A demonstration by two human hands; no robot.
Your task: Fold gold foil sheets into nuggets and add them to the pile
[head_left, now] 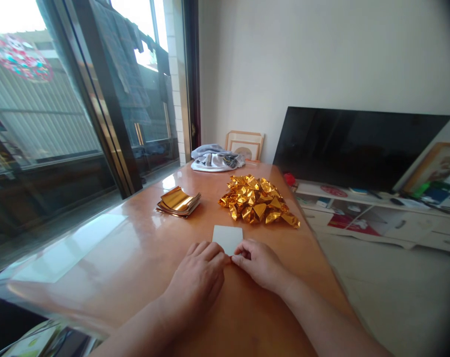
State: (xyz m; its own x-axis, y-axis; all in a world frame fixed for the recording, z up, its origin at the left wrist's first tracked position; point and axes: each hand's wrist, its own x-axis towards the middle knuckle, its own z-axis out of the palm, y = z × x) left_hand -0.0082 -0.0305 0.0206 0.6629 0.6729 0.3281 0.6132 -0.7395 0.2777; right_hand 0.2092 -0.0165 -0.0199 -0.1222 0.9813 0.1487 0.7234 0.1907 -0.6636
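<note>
A pale square sheet of paper [228,237] lies flat on the table between my hands. My left hand [206,263] rests at its near left corner, fingers bent and pressed together on the edge. My right hand [255,260] pinches the near right edge between thumb and curled fingers. The thumbs almost meet, and a thin orange line shows between them. Farther back on the left is a stack of gold foil paper [178,202], its top sheet curling up. A heap of folded gold foil pieces [260,201] sits behind my right hand.
The glossy wooden table [136,267] runs away from me. At its far end lie a bundled pale cloth or bag [216,159] and framed pictures [244,144]. On the right a television [359,148] stands on a low white cabinet [399,228]. Glass sliding doors [98,99] line the left.
</note>
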